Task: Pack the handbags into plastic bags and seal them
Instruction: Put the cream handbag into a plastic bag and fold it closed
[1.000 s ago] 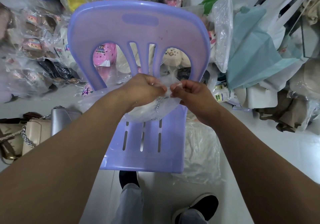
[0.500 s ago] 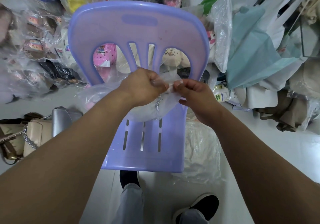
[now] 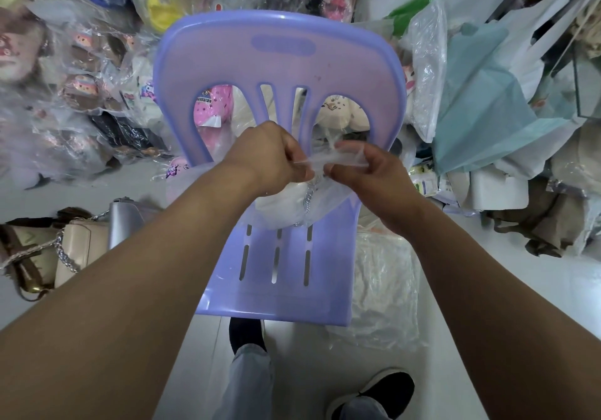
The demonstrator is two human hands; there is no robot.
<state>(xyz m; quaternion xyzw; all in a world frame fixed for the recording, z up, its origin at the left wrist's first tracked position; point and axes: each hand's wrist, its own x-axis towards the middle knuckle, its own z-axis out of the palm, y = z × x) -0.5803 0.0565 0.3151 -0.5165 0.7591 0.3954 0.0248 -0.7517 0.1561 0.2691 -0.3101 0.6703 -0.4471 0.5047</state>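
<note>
1. Head view: a white handbag (image 3: 286, 201) inside a clear plastic bag (image 3: 328, 205) is rested on the purple chair (image 3: 279, 276) seat.
2. The bag's twisted mouth is pinched by the left hand (image 3: 276, 156) and the right hand (image 3: 367, 172), both closed.

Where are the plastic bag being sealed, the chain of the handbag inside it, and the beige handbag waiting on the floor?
plastic bag (image 3: 338, 158): head view, on the twisted neck stretched between the two hands.
chain (image 3: 308, 197): head view, on the silver links seen through the plastic.
beige handbag (image 3: 83, 247): head view, on its front face, at the left.
</note>
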